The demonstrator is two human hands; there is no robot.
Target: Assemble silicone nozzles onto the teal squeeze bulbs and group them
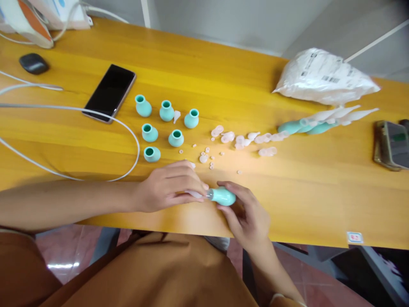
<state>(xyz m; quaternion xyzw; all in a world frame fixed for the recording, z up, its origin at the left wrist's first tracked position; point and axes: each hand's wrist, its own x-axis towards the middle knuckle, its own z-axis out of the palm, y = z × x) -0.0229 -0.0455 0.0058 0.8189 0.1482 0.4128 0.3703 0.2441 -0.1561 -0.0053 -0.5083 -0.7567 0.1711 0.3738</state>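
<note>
Hands meet near the bench (pixel 287 200) edge: the right hand (pixel 246 215) grips one teal bulb (pixel 223 196), the left hand (pixel 168 187) pinches its clear tip (pixel 200 195). Six open teal bulbs (pixel 166 111) stand just beyond the left hand, beside one phone (pixel 110 92).

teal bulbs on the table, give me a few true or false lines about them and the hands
1. Six loose teal bulbs stand beside the black phone. True.
2. The right hand holds a teal bulb. True.
3. The left hand rests on the phone. False: it pinches a clear tip at the held bulb's end.
4. The white plastic bag lies at the table's near edge. False: it lies at the far right.
5. A white cable loops left of the bulbs. True.
</note>
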